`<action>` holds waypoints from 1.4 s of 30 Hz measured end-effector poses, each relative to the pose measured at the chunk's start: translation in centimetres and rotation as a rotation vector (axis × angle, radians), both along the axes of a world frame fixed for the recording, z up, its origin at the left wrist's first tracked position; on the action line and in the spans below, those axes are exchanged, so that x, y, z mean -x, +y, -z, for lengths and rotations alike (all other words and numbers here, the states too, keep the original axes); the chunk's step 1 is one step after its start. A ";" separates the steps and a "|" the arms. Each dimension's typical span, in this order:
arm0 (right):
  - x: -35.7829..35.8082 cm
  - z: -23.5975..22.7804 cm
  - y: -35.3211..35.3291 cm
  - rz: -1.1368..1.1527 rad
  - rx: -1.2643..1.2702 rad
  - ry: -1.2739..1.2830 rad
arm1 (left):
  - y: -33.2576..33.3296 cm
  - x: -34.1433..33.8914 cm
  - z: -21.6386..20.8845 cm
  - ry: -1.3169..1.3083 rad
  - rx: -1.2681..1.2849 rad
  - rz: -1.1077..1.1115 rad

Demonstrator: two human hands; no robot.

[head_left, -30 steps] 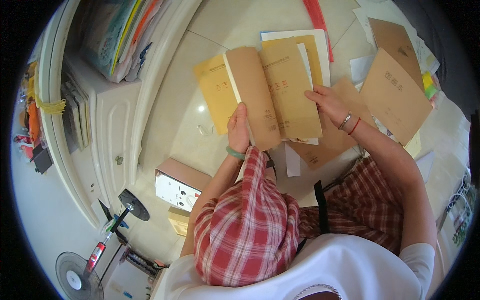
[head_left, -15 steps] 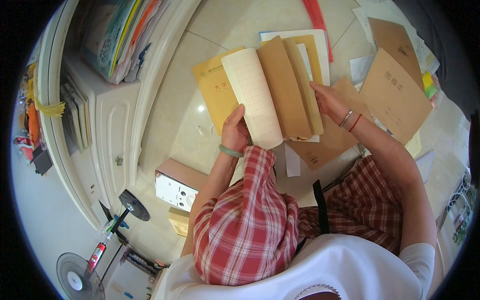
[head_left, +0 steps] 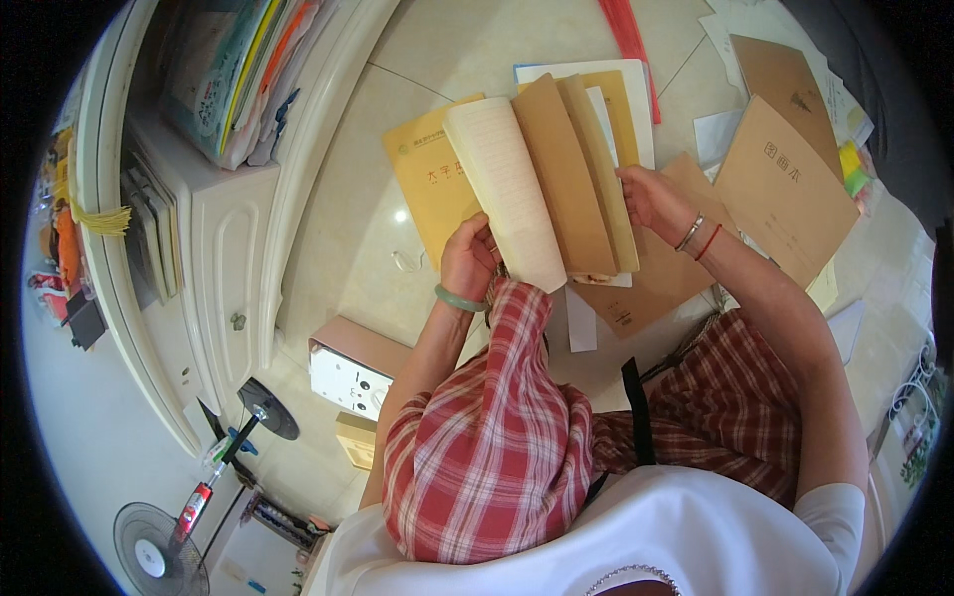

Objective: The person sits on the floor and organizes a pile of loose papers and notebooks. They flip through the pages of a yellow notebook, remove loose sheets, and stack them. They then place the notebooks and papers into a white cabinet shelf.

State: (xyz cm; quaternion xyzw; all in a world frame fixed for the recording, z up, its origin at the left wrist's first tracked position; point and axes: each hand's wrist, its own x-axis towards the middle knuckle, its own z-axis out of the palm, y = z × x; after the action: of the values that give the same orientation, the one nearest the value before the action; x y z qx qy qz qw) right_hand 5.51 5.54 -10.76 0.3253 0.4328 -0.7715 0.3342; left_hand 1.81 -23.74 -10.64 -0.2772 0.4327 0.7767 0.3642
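Note:
An open notebook with pale ruled pages [head_left: 509, 199] folded back in a curve and a brown cover [head_left: 564, 179] is held up between my hands. My left hand [head_left: 467, 260], with a green bangle on its wrist, grips the left edge of the pages low down; some fingers are hidden behind them. At the notebook's right edge, my right hand [head_left: 651, 199] pinches the cover between thumb and fingers. Behind it to the left lies a yellow exercise book [head_left: 417, 164] on the tiled floor. A white-edged book [head_left: 641, 109] and a brown booklet [head_left: 661, 288] lie beneath to the right.
Brown drawing books [head_left: 785, 189] and loose papers spread at the right. A white cabinet [head_left: 234, 248] with folders stands on the left, near a fan [head_left: 154, 551]. A box with a cartoon face [head_left: 348, 377] sits by my left forearm. A red strip [head_left: 631, 45] lies at the top.
The pages in my left hand have tilted and curled over slightly more, uncovering more of the yellow book. My left hand has shifted a little; the right hand stays at the cover's edge.

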 end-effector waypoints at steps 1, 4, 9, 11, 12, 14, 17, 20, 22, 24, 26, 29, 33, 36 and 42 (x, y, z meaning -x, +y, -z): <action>0.0 -0.1 0.0 -0.004 0.000 0.003 | 0.0 0.0 0.0 0.000 0.009 0.012; 0.1 -0.4 0.0 -0.007 -0.016 -0.007 | 0.5 0.0 -0.4 0.012 0.016 0.023; 0.2 -0.3 0.2 -0.029 -0.027 0.032 | 1.6 -0.4 -0.8 0.064 0.072 0.017; 0.4 -0.7 -0.1 -0.046 -0.061 0.057 | 1.7 -0.5 -0.5 0.073 0.131 0.032; 0.5 -1.0 -0.3 -0.053 -0.087 0.066 | 1.7 -0.5 -0.4 0.082 0.170 0.054; 0.5 -1.5 -0.7 -0.060 -0.142 0.090 | 2.7 -0.2 -1.4 0.133 0.237 0.148; 0.9 -3.6 -2.4 -0.110 -0.225 0.159 | 4.8 -0.2 -4.1 0.343 0.308 0.397; 1.6 -6.0 -4.0 -0.227 -0.334 0.256 | 7.0 -1.3 -3.9 0.789 0.344 0.507; 1.4 -5.6 -4.3 -0.321 -0.400 0.341 | 7.9 -1.3 -4.3 0.771 0.346 0.493; 1.2 -5.1 -4.3 -0.275 -0.379 0.345 | 7.8 -1.2 -4.1 0.756 0.322 0.481; 1.1 -5.2 -4.6 -0.132 -0.241 0.319 | 6.7 -1.1 -3.0 0.742 0.271 0.471; 1.4 -4.7 -3.6 -0.165 -0.357 0.260 | 6.1 -1.3 -2.3 0.525 0.198 0.391; 1.1 -4.5 -4.0 -0.264 -0.486 0.365 | 6.4 -1.4 -2.2 0.558 0.268 0.383; 1.7 -5.2 -4.4 -0.418 -0.604 0.446 | 7.3 -1.1 -3.2 0.690 0.480 0.451; 0.9 -2.3 -3.9 -0.290 -0.538 0.523 | 5.8 -0.1 -2.3 0.581 0.411 0.351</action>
State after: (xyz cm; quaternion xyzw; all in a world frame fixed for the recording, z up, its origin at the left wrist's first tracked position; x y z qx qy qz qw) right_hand 4.61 1.62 -8.46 0.1293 0.7312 -0.6323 0.2210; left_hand 1.91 -17.94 -8.38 -0.0347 0.7050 0.6459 0.2908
